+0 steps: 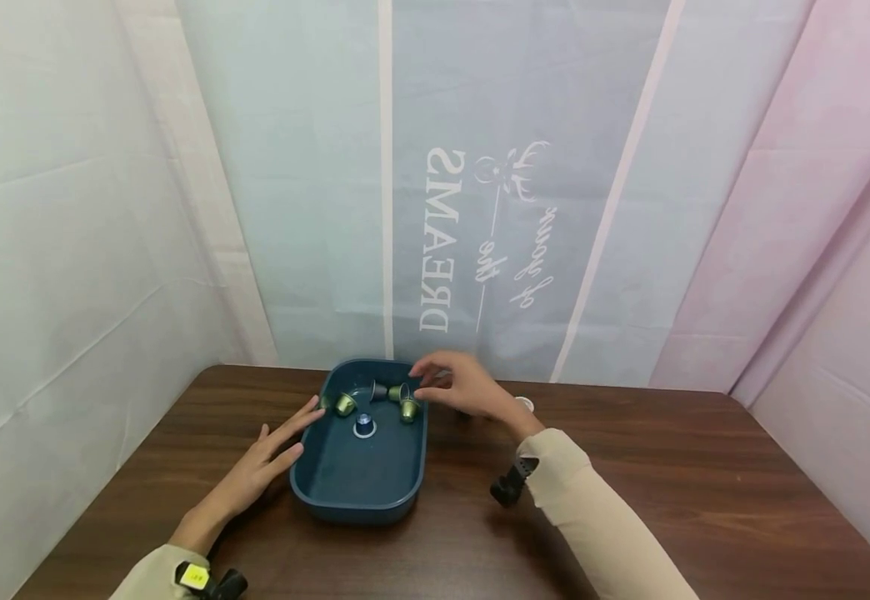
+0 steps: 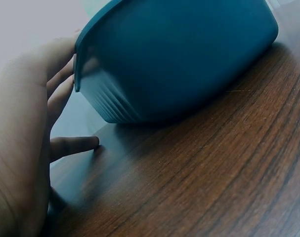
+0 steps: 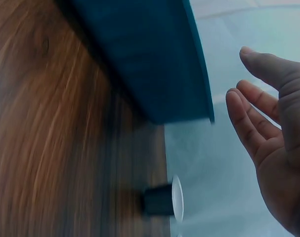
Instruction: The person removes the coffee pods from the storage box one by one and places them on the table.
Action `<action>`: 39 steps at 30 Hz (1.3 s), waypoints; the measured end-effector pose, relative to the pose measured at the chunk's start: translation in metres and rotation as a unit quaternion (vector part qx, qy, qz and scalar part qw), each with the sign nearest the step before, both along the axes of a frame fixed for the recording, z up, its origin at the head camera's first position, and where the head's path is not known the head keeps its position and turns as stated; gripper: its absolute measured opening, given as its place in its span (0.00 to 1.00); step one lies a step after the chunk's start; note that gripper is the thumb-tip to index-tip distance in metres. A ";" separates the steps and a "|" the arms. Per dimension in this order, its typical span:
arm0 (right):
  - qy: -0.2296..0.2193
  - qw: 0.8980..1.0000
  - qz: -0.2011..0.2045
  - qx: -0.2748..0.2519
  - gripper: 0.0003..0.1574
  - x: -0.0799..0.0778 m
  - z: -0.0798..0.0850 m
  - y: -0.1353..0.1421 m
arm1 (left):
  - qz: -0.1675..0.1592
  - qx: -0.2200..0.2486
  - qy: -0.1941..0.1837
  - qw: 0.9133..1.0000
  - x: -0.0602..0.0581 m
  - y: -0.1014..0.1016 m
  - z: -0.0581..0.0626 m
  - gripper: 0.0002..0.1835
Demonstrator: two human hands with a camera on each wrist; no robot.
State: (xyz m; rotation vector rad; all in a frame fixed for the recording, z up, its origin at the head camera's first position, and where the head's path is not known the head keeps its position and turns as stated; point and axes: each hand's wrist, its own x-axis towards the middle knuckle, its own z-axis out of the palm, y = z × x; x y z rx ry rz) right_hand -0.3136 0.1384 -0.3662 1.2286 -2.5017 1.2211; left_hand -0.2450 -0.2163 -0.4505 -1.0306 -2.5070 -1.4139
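A dark blue plastic basin (image 1: 360,505) stands on the table, holding several small coffee capsules. Green capsules (image 1: 408,411) lie at its far right and another green capsule (image 1: 345,405) at the far left; a greyish capsule (image 1: 378,390) is between them. Nearer the middle, a blue capsule (image 1: 364,424) has a pale rim. My left hand (image 1: 258,468) rests its extended fingertips on the basin's left rim, thumb apart. Over the far right rim hovers my right hand (image 1: 461,385), its fingers loosely bent, with a gap between thumb and fingers and nothing held, as the right wrist view shows.
On the table right of the basin stands a dark capsule (image 3: 159,200) with a white top, partly hidden behind the right wrist in the head view. The wooden table (image 1: 630,483) ends at a printed fabric backdrop (image 1: 315,208), with fabric walls at both sides.
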 end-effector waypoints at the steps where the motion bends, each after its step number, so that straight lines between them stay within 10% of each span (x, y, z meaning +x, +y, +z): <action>1: -0.002 1.000 0.008 0.002 0.18 -0.001 0.000 -0.005 | -0.001 0.000 0.001 1.000 0.000 0.000 0.000 0.27; 22: 0.016 0.978 0.082 0.193 0.24 -0.004 -0.010 -0.079 | 0.009 -0.006 0.006 1.000 -0.001 0.000 -0.003 0.26; 39: 0.021 0.954 0.068 0.292 0.22 -0.011 -0.013 -0.097 | -0.008 -0.007 0.009 1.000 -0.001 0.002 0.000 0.26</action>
